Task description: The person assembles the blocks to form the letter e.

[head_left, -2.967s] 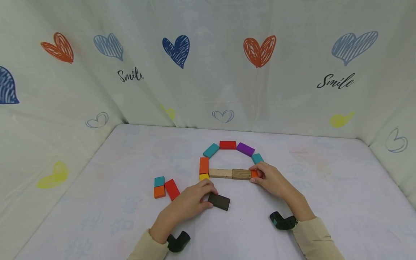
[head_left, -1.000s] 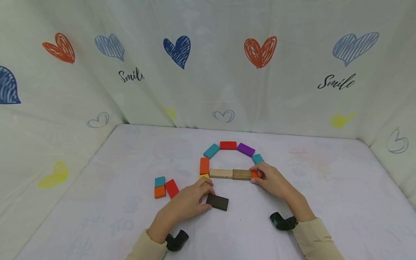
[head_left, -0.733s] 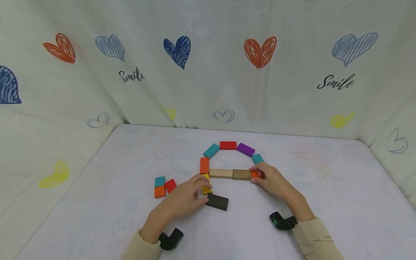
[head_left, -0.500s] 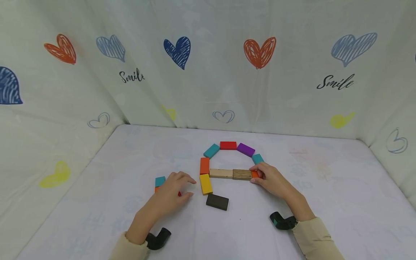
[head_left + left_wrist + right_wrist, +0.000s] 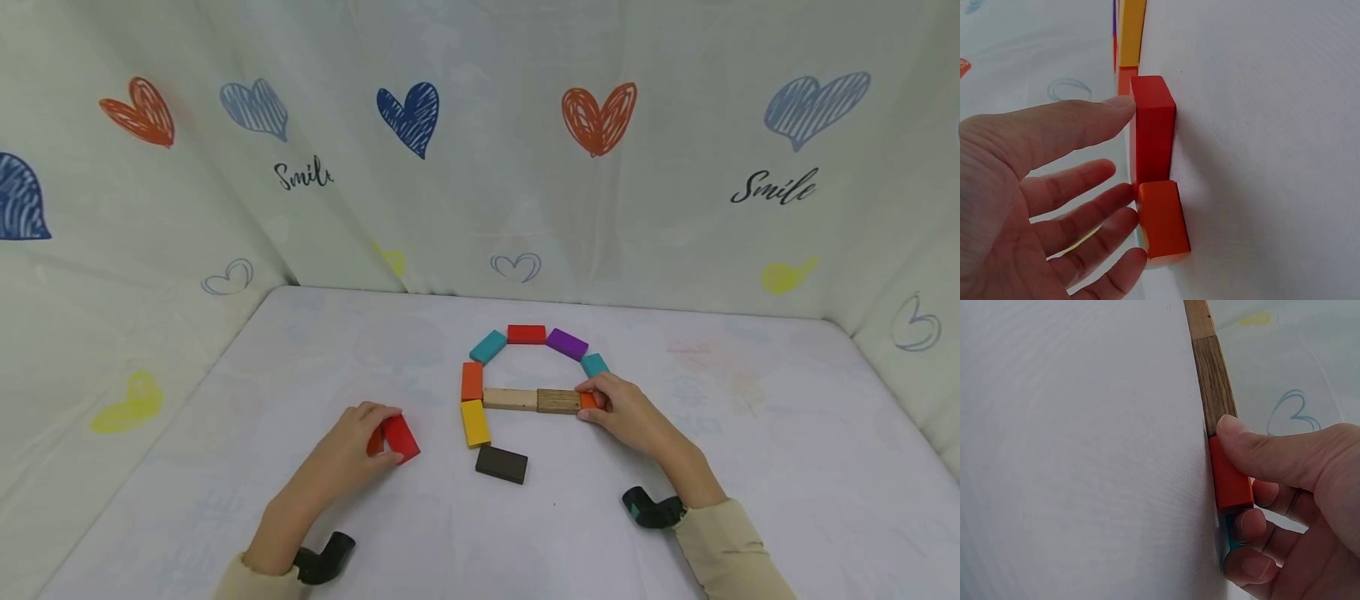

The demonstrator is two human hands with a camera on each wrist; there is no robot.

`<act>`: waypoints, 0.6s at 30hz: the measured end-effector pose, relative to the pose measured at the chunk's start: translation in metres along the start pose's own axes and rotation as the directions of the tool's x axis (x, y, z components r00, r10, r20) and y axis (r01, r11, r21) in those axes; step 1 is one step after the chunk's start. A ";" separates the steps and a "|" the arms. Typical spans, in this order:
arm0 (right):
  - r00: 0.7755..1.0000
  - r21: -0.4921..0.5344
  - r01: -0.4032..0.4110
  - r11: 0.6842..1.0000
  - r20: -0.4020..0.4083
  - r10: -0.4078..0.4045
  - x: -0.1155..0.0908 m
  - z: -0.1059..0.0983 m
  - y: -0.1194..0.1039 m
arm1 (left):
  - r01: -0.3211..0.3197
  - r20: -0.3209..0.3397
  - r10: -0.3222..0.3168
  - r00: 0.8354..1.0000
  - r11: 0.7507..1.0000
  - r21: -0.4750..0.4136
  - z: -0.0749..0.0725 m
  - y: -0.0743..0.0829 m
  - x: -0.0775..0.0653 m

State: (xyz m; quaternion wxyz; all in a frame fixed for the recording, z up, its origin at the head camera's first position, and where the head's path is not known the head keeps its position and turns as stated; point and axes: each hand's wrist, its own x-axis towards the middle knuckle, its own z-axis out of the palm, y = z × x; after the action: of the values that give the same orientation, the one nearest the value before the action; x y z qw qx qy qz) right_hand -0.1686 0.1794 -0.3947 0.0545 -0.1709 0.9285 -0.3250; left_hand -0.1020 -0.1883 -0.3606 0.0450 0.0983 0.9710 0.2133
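Observation:
My left hand is at a red block left of the arrangement. Its thumb touches that block in the left wrist view, and the other fingers are loosely bent beside it. An orange block adjoins the red one; the teal block there is mostly hidden. With thumb and fingers, my right hand pinches another orange block at the end of a dark-grained wooden block. Most of that orange block is covered in the head view. A pale wooden block continues the row leftward.
An arch of teal, red and purple blocks stands behind the wooden row. Left of the row lie orange and yellow blocks. A dark block lies below the yellow one on the white table.
My left hand has left the dark and yellow blocks and moved left to the red block. The dark block shifted slightly left earlier. My right hand stays in place.

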 end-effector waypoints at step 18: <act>1.000 0.004 0.001 1.000 -0.005 -0.001 -0.001 0.001 0.000 | -0.063 0.040 0.062 0.997 0.998 0.020 0.004 -0.009 0.006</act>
State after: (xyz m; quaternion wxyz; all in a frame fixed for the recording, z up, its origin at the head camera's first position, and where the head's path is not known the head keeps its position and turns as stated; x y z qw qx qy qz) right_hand -0.1673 0.1790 -0.3950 0.0525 -0.1706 0.9279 -0.3272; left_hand -0.1093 -0.1932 -0.3685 0.0564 0.1334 0.9685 0.2025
